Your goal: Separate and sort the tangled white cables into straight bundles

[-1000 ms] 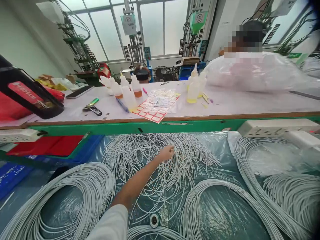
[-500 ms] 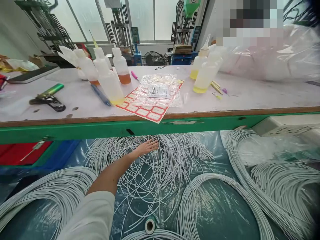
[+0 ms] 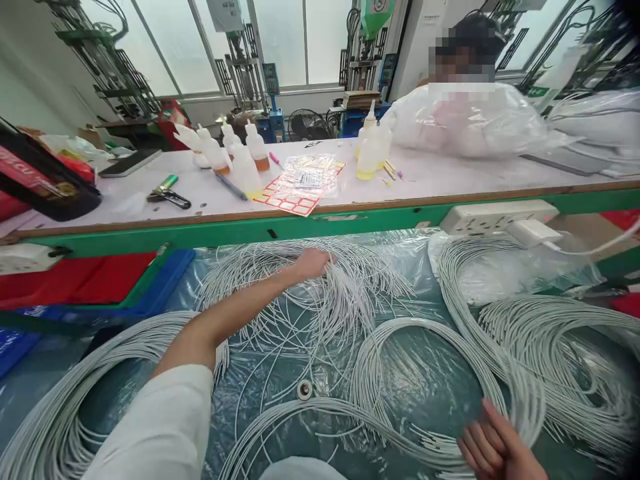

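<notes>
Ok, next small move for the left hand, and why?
Probably draw the loose wires slowly away from the pile with the left hand: it seems closed on them, and many strands around it cross and overlap, so a hard pull might snag.

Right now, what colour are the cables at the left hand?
The cables at the left hand are whitish grey, clearest in head view.

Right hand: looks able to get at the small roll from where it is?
Probably yes. The small roll sits uncovered, and only low-lying cables lie between it and the right hand. Whether that hand already holds cable is unclear.
</notes>
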Action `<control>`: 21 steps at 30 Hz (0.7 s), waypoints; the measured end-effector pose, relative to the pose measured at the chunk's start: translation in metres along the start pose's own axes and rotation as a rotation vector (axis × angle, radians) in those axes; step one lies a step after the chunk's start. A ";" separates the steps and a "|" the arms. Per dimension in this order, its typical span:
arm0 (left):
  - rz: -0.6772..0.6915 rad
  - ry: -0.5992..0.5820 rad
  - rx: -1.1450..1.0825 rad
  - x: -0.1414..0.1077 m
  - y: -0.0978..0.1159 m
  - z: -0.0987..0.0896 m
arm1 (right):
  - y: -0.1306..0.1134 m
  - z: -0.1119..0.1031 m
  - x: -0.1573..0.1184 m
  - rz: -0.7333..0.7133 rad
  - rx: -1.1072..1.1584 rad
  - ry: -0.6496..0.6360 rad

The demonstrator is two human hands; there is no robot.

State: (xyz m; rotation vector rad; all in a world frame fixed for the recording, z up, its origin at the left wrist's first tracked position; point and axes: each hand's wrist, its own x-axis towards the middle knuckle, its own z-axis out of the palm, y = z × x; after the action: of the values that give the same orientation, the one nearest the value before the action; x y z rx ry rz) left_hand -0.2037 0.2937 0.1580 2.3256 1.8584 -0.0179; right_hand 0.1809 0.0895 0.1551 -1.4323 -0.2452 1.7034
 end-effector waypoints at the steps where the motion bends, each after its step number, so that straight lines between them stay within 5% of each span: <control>1: -0.016 0.001 0.002 0.001 0.019 -0.006 | 0.002 0.007 -0.008 -0.002 0.024 -0.021; 5: -0.072 -0.087 0.010 0.006 0.079 -0.006 | 0.011 0.018 -0.029 -0.067 0.082 -0.119; 8: -0.154 -0.172 0.030 0.001 0.101 0.013 | 0.012 0.007 -0.038 -0.138 0.123 -0.181; 15: -0.407 -0.281 0.110 -0.064 0.089 0.078 | 0.015 -0.024 -0.058 -0.219 0.157 -0.231; 21: -0.316 -0.496 0.162 -0.119 0.077 0.111 | 0.026 -0.040 -0.054 -0.162 0.282 -0.232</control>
State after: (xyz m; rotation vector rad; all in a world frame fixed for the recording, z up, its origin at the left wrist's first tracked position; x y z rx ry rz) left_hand -0.1460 0.1473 0.0715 1.8522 1.9750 -0.7351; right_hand 0.2011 0.0206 0.1642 -0.9846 -0.2298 1.6937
